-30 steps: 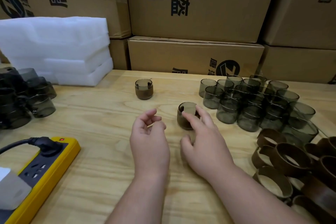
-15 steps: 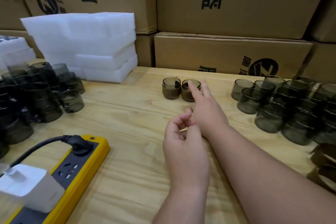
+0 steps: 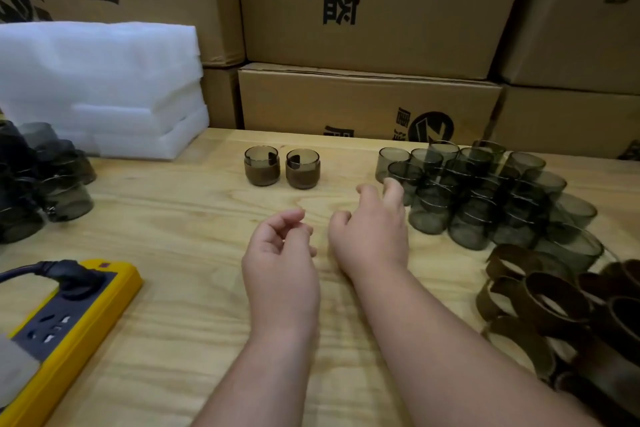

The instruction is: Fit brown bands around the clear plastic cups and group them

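Observation:
Two banded cups stand side by side at the back middle of the wooden table: the left one and the right one. A heap of bare smoky clear cups fills the right side. Brown bands lie in a pile at the near right. My left hand hovers over the table's middle with loosely curled fingers, holding nothing. My right hand is beside it, fingers relaxed and reaching toward the nearest bare cups; it holds nothing.
A yellow power strip with a black plug lies at the near left. More dark cups are heaped at the far left. White foam sheets are stacked at the back left; cardboard boxes wall the back.
My right hand let go of the second banded cup beside the first and drew back to the right, toward the bare cups. My left hand barely moved.

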{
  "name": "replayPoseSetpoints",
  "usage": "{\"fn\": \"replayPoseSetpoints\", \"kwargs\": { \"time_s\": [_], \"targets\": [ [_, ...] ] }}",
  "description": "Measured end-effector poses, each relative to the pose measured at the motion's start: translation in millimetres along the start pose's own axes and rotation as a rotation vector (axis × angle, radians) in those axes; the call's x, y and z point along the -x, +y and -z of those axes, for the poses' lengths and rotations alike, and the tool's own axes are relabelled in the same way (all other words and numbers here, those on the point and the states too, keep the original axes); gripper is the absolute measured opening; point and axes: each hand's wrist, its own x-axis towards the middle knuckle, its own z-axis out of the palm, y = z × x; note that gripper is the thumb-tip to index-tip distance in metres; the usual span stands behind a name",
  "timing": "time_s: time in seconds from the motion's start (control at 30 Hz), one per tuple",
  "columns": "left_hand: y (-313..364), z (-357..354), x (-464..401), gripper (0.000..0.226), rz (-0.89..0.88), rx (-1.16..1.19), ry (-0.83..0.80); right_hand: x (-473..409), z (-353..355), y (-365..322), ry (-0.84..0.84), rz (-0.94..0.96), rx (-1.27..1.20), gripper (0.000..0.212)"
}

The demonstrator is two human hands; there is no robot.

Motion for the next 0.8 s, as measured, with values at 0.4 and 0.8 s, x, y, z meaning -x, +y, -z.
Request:
{"fn": "replayPoseSetpoints", "kwargs": {
  "time_s": [0.4, 0.8],
  "targets": [
    [-2, 4, 0, 0.023, -0.027, -0.062, -0.071, 24, 31, 29, 0.034, -0.117, -0.037, 0.057],
    [-1, 7, 10, 0.085, -0.121, -0.735, -0.683, 89, 73, 37, -0.057, 0.148, -0.43, 0.053]
  ]
}}
